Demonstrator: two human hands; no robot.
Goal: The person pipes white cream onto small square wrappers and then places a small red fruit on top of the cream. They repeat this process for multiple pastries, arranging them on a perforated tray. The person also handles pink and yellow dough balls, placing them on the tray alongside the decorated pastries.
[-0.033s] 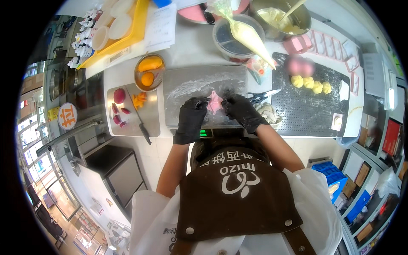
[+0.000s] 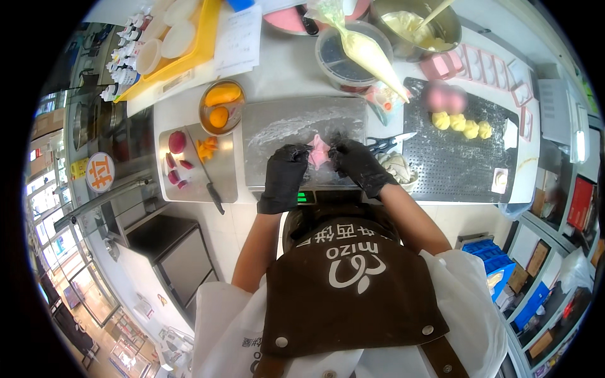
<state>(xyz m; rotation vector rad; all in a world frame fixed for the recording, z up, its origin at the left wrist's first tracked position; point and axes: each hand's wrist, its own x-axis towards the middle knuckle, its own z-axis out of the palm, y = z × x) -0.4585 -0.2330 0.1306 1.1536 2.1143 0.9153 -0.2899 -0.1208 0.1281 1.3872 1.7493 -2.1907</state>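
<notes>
Between my two black-gloved hands is a small piece of pink dough (image 2: 319, 152), drawn out into a few points. My left hand (image 2: 287, 173) pinches its left edge with curled fingers. On the other side, my right hand (image 2: 359, 162) has its fingertips closed at the dough's right edge. Both hands are over a flour-dusted metal board (image 2: 271, 126). Scissors (image 2: 391, 142) lie just right of my right hand, near a crumpled white cloth (image 2: 398, 167).
On the left, a cutting board (image 2: 220, 176) holds a knife (image 2: 214, 196) and cut fruit; a bowl of mango (image 2: 222, 94) stands behind. Rightward, a black perforated tray (image 2: 454, 167) bears several yellow mounds (image 2: 457, 123). A piping bag (image 2: 368, 53) rests across a tub (image 2: 328, 60).
</notes>
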